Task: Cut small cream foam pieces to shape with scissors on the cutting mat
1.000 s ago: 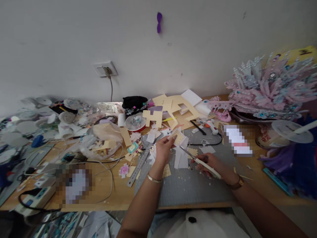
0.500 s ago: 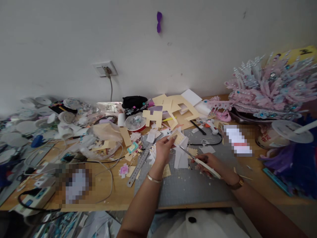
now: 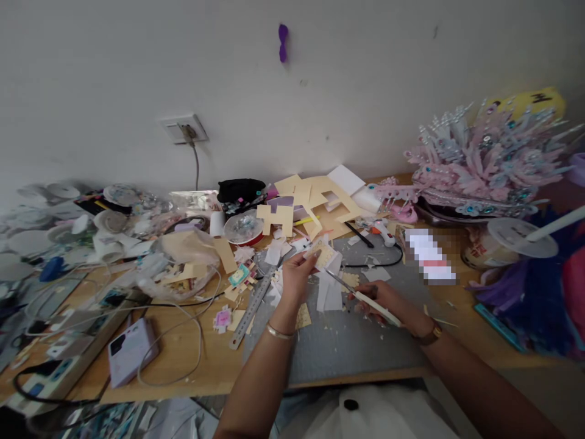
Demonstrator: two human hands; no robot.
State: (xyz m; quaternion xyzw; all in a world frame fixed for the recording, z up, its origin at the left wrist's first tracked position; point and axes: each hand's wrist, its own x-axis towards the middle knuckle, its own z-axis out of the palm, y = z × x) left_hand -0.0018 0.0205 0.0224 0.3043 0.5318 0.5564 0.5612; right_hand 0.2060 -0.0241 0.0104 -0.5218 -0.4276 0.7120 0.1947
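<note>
Between the thumb and fingers of my left hand (image 3: 295, 277) is a small cream card piece (image 3: 325, 255) with a scalloped edge, backed by white paper. My right hand (image 3: 386, 297) is wrapped round the pale handles of a pair of scissors (image 3: 377, 308). The blades point up and left and meet the lower edge of the white paper by the card; whether they are apart I cannot tell. Under them, white paper strips (image 3: 329, 297) and a cream scalloped piece (image 3: 351, 283) lie on the grey cutting mat (image 3: 338, 353).
Left of my hand lie a metal ruler (image 3: 250, 314) and a small pink-and-white cutout (image 3: 222, 318). Cut cream card sheets (image 3: 338, 207) are heaped behind. A glue gun (image 3: 384, 233), a lidded cup (image 3: 491, 247) and pink feathery headdress (image 3: 489, 158) stand right; a power strip (image 3: 73, 347) lies left.
The whole view has shifted slightly, so the scene sits further left. Both hands keep nearly the same hold and place over the mat, with the scissors still at the paper.
</note>
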